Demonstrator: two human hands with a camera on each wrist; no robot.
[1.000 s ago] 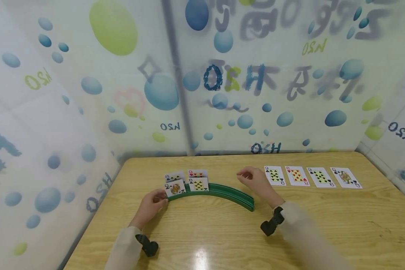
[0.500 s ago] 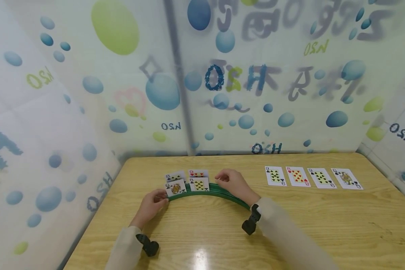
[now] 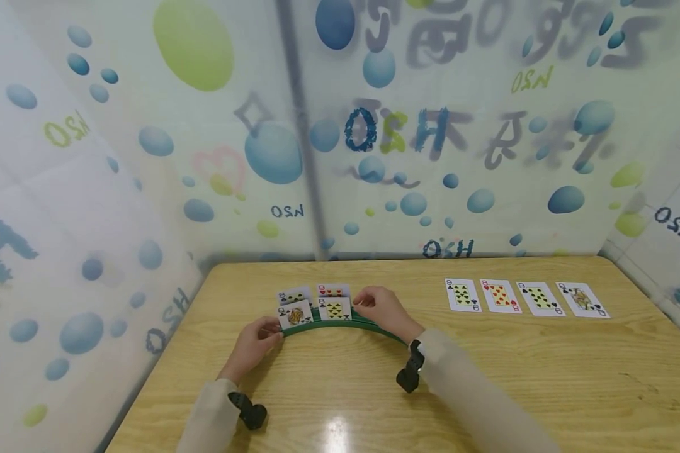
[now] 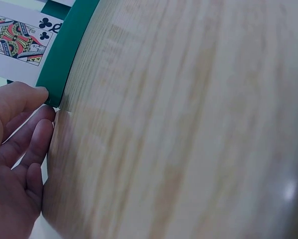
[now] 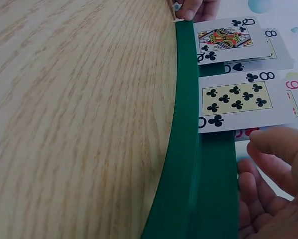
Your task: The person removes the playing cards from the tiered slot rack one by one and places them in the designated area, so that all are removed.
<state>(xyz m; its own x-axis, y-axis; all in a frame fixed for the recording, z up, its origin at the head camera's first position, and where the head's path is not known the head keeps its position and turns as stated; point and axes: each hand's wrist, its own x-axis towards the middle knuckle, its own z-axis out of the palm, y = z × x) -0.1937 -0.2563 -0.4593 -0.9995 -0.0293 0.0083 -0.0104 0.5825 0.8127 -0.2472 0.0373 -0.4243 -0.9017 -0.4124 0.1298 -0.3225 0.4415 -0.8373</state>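
A curved green card holder [image 3: 368, 324] lies on the table and holds upright playing cards in two rows. My left hand [image 3: 255, 343] pinches its left end, thumb on top, fingers below in the left wrist view. Beside it in front stands the queen of clubs [image 4: 19, 40], then the eight of clubs [image 5: 236, 102]. Behind them are an eight of spades [image 3: 293, 295] and a red heart card [image 3: 333, 290], both partly covered. My right hand [image 3: 386, 311] has its curled thumb and index finger at the heart card's lower edge; whether they pinch it is unclear.
Several cards lie face up in a row at the table's back right: a black eight [image 3: 461, 294], a red heart card [image 3: 500, 296], another black eight [image 3: 539, 297] and a queen [image 3: 582, 299]. A patterned wall [image 3: 408, 220] stands behind the table [image 3: 544, 377].
My right hand has moved left from beside the flat cards, over the holder, to the edge of the upright cards. The left hand stays on the holder's end.
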